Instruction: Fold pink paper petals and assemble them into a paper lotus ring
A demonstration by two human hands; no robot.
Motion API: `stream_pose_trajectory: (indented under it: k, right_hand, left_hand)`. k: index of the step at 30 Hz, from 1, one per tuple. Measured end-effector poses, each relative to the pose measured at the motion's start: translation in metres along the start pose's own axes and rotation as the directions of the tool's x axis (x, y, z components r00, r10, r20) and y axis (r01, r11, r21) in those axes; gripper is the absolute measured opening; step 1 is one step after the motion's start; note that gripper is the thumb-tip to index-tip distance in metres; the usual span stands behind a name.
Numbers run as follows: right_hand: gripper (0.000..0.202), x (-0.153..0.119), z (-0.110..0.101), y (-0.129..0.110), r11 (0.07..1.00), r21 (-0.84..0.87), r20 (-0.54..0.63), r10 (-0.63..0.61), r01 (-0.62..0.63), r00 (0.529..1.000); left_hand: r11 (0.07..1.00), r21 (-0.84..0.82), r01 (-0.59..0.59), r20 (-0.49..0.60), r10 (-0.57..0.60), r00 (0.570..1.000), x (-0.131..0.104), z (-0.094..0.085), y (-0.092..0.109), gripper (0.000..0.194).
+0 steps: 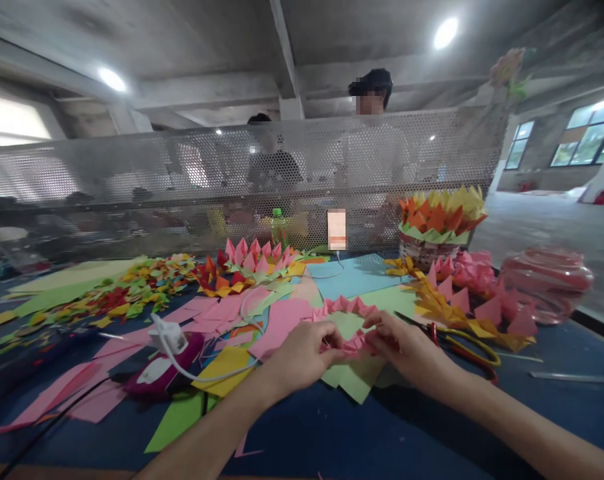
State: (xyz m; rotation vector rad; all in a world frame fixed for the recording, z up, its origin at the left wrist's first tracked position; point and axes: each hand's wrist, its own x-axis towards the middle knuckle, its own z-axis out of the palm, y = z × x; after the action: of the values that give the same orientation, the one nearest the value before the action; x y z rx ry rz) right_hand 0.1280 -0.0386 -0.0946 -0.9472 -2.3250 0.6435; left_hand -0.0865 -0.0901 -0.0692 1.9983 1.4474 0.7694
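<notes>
A pink folded-paper ring [349, 305] with pointed folds sits near the centre of the table. My left hand [309, 350] pinches its near side from the left, and my right hand [395, 343] grips the same near side from the right. Both sets of fingers are closed on the paper and partly hide it. Light green sheets [357, 380] lie beneath the ring and my hands. To the left of the ring rests a pink sheet [282, 323].
Finished paper flowers [437, 220] and a clear pink jar [547, 283] stand at the right. Scissors [475, 347] lie beside my right forearm. A purple power strip [167, 367] with a white charger is at left. Two people stand behind a perforated screen [182, 180].
</notes>
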Motion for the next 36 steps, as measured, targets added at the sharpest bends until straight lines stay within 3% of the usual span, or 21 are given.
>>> stream_pose_trajectory:
  k: [16,26,36]
  right_hand:
    - [0.011,-0.004,-0.002,-0.013,0.985,-0.171,-0.015,-0.036,0.033,0.999]
    - [0.021,-0.005,0.001,-0.006,0.970,-0.223,0.011,-0.098,0.098,0.995]
    - [0.015,-0.007,0.000,-0.010,0.957,-0.253,0.045,-0.134,0.141,0.990]
  left_hand:
    - [0.999,-0.051,0.015,0.037,-0.013,0.999,0.003,0.006,-0.003,0.018]
    - [0.998,-0.055,0.044,0.042,-0.041,0.998,0.004,0.008,-0.006,0.021]
    - [1.000,-0.022,0.019,0.025,-0.019,1.000,0.005,0.011,-0.008,0.023]
